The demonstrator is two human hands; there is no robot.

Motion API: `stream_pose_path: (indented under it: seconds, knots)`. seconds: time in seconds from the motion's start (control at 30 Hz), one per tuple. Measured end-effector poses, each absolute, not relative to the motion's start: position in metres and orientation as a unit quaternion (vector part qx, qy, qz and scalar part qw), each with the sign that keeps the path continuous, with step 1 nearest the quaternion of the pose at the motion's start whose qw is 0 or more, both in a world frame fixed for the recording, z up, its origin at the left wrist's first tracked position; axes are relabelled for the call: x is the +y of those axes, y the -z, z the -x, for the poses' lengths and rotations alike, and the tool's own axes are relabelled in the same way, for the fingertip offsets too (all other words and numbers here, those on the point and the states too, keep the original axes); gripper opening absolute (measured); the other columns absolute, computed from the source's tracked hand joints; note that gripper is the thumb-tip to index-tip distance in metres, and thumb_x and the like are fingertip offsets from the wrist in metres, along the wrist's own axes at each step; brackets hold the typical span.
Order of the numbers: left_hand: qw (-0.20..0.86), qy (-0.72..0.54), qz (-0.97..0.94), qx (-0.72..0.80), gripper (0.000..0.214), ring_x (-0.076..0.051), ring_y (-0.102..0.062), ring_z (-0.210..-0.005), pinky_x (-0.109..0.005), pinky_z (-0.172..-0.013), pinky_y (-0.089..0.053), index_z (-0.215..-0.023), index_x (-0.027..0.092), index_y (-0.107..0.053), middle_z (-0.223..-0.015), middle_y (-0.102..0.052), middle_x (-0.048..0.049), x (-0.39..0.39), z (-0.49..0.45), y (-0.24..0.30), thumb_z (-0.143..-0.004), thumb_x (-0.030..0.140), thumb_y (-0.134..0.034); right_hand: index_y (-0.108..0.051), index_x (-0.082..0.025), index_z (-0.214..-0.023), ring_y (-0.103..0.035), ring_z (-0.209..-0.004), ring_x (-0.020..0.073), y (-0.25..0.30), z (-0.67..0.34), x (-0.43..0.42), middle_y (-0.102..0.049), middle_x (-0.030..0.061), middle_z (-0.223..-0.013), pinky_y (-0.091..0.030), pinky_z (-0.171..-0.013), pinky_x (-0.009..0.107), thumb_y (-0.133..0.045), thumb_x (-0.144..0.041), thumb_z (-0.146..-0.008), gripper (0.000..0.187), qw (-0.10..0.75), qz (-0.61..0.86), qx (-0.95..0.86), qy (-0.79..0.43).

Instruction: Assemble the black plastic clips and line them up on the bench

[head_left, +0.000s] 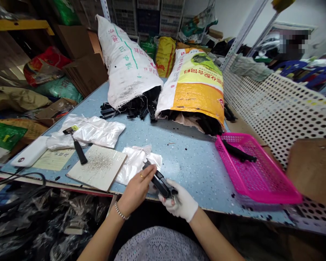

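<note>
A long black plastic part [161,184], somewhat pistol-shaped, is held between my two hands just above the table's front edge. My right hand [181,203], in a white glove, wraps round its near end. My left hand [137,189], bare with a ring and a beaded bracelet, is closed on the far end, its fingers pressed together along the side. Just beyond the part lie thin white plastic bags [133,161]. To the left, a pale square board [96,168] carries a scatter of small bits, and a black-handled hammer [80,152] rests against its edge.
Two woven sacks, one white [130,69] and one yellow-orange [198,87], spill black parts at the back. A pink basket [260,197] with a black part [239,151] stands right, beside a perforated white panel [282,98]. More plastic bags [97,130] and a white device [31,154] lie left.
</note>
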State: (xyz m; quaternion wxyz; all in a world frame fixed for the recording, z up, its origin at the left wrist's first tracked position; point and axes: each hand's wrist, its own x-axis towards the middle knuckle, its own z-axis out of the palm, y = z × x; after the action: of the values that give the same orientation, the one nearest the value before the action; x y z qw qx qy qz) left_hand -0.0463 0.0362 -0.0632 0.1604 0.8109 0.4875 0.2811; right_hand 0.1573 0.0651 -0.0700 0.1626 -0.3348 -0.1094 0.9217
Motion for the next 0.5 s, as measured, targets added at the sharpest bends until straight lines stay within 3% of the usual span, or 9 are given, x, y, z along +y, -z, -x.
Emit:
stream_pose_path:
  seconds: [0.1, 0.17, 0.23, 0.3, 0.37, 0.43, 0.5]
  knots:
    - [0.212, -0.287, -0.838, 0.412, 0.082, -0.022, -0.042, -0.14, -0.043, -0.112, -0.044, -0.157, 0.025, -0.016, -0.154, -0.039, -0.0118, 0.014, 0.024, 0.051, -0.082, -0.006, -0.033, -0.061, -0.016, -0.088, -0.042, -0.045, 0.0068, 0.063, -0.144, 0.062, -0.055, 0.0001, -0.064, -0.035, -0.041, 0.016, -0.046, -0.055, -0.093, 0.043, 0.248, 0.436, -0.249, -0.828]
    - [0.248, -0.299, -0.822, 0.417, 0.084, -0.023, -0.038, -0.143, -0.043, -0.114, -0.042, -0.157, 0.023, -0.013, -0.157, -0.034, -0.0142, 0.004, 0.013, 0.049, -0.081, -0.005, -0.036, -0.064, -0.018, -0.1, -0.058, -0.069, 0.0146, 0.05, -0.138, 0.051, -0.062, 0.0039, -0.082, -0.05, -0.062, 0.024, -0.052, -0.049, -0.092, 0.034, 0.295, 0.488, -0.372, -0.733]
    - [0.27, -0.305, -0.797, 0.446, 0.087, -0.026, -0.034, -0.145, -0.045, -0.115, -0.039, -0.157, 0.02, -0.014, -0.158, -0.03, -0.0157, -0.004, 0.011, 0.047, -0.078, -0.002, -0.043, -0.06, -0.02, -0.118, -0.059, -0.099, 0.0219, 0.031, -0.137, 0.036, -0.062, 0.0076, -0.109, -0.049, -0.089, 0.035, -0.059, -0.036, -0.088, 0.034, 0.297, 0.515, -0.5, -0.63]
    - [0.28, -0.307, -0.78, 0.468, 0.083, -0.028, -0.038, -0.142, -0.047, -0.114, -0.04, -0.155, 0.023, -0.026, -0.156, -0.036, -0.0134, -0.015, 0.02, 0.039, -0.078, 0.005, -0.05, -0.054, -0.021, -0.13, -0.053, -0.114, 0.0245, 0.008, -0.14, 0.021, -0.057, 0.0089, -0.123, -0.039, -0.104, 0.04, -0.062, -0.024, -0.082, 0.048, 0.261, 0.494, -0.613, -0.559]
    - [0.3, -0.306, -0.754, 0.497, 0.066, -0.027, -0.051, -0.131, -0.045, -0.109, -0.047, -0.143, 0.031, -0.048, -0.145, -0.052, -0.0075, -0.033, 0.044, 0.026, -0.08, 0.013, -0.054, -0.053, -0.023, -0.133, -0.053, -0.113, 0.0237, -0.014, -0.143, 0.011, -0.059, 0.0069, -0.123, -0.038, -0.105, 0.04, -0.06, -0.019, -0.08, 0.054, 0.206, 0.412, -0.673, -0.579]
    - [0.332, -0.292, -0.708, 0.55, 0.044, -0.026, -0.063, -0.116, -0.041, -0.101, -0.053, -0.121, 0.038, -0.068, -0.127, -0.066, -0.0017, -0.058, 0.084, 0.014, -0.082, 0.021, -0.056, -0.059, -0.025, -0.128, -0.056, -0.102, 0.0204, -0.028, -0.144, 0.007, -0.063, 0.0022, -0.113, -0.044, -0.095, 0.033, -0.061, -0.02, -0.081, 0.048, 0.151, 0.297, -0.684, -0.649]
    - [0.358, -0.252, -0.664, 0.606, 0.03, -0.027, -0.067, -0.106, -0.042, -0.096, -0.055, -0.105, 0.043, -0.075, -0.112, -0.073, 0.003, -0.082, 0.133, 0.009, -0.081, 0.031, -0.06, -0.067, -0.025, -0.117, -0.057, -0.091, 0.0168, -0.032, -0.143, 0.007, -0.065, -0.0013, -0.099, -0.046, -0.085, 0.026, -0.063, -0.024, -0.082, 0.035, 0.107, 0.223, -0.684, -0.686]
